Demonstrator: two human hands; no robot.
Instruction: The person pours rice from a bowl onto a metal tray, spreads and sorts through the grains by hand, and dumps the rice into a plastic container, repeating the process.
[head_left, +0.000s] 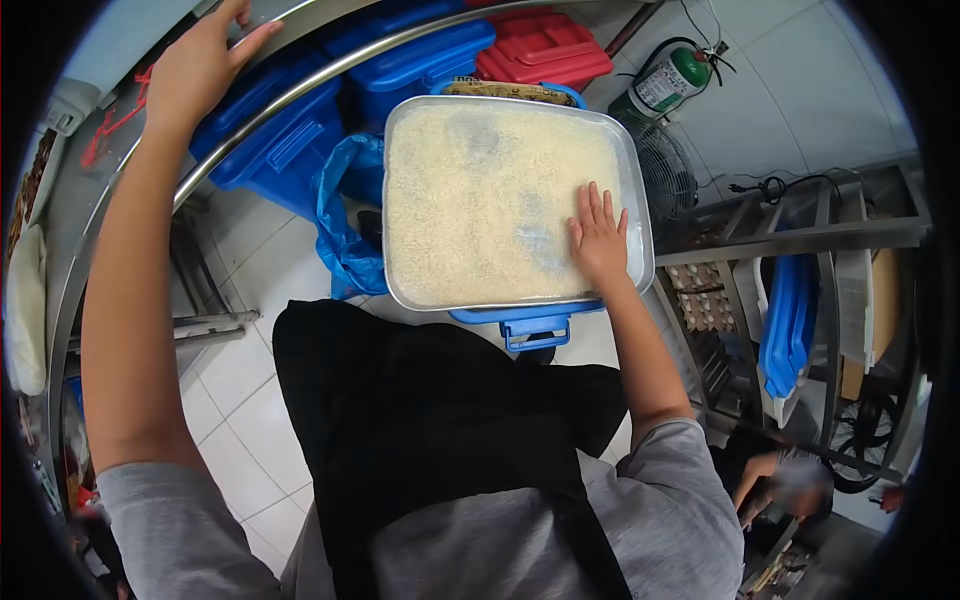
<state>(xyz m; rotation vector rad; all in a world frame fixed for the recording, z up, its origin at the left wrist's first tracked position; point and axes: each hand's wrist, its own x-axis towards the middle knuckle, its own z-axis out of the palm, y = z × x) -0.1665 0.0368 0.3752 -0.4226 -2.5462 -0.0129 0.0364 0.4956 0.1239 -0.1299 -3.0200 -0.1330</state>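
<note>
A large rectangular metal tray [641,200] rests on a blue-lidded container [535,326] in front of me. Spread over its bottom is a layer of pale, coarse crumbs [460,210] that look like breadcrumbs; bare metal shows through in patches. My right hand [600,240] lies flat on the crumbs near the tray's right side, fingers outstretched and holding nothing. At the upper left, my left hand [200,70] is by the edge of a steel counter [285,22], thumb and a finger apart, with nothing visible in it. Its other fingers are partly hidden.
Blue bins [425,55] and a red bin [545,50] stand beyond the tray. A blue plastic bag [345,225] hangs left of it. On the right are a fan [665,170], a fire extinguisher [675,80] and a metal rack [790,240]. Another person [790,485] is at lower right.
</note>
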